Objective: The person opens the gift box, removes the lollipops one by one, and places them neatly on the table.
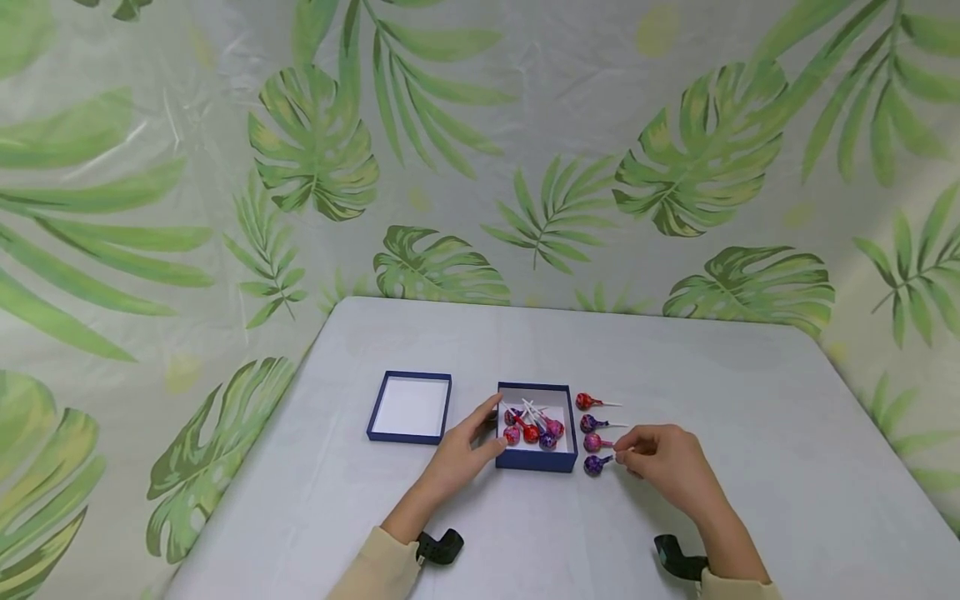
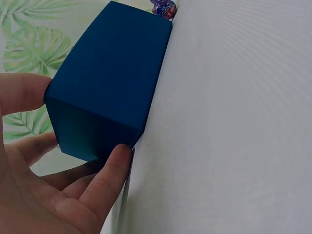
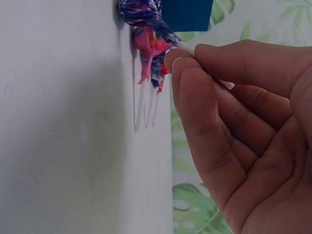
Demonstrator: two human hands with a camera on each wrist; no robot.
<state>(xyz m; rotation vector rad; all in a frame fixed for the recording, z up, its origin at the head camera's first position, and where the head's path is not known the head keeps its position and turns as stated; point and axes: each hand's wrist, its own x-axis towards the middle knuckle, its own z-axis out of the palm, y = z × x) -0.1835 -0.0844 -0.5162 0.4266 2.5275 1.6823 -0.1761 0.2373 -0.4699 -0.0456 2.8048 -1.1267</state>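
My right hand [image 1: 667, 462] pinches the white stick of a purple-wrapped lollipop [image 3: 139, 12] between thumb and fingertips. This lollipop is the nearest in a column beside the box; behind it are a pink lollipop [image 1: 592, 442], another purple lollipop [image 1: 588, 423] and a red lollipop [image 1: 583, 402], sticks pointing right. With thumb and fingers, my left hand [image 1: 467, 450] grips the left side of an open blue box [image 1: 536, 461]. Several red, pink and purple lollipops [image 1: 531, 433] lie in a pile on the box's white floor.
To the left of the box lies a shallow blue-rimmed lid [image 1: 408, 408], its white inside facing up. A white cloth covers the table [image 1: 465, 342]. Leaf-printed sheeting [image 1: 555, 125] hangs behind and around it.
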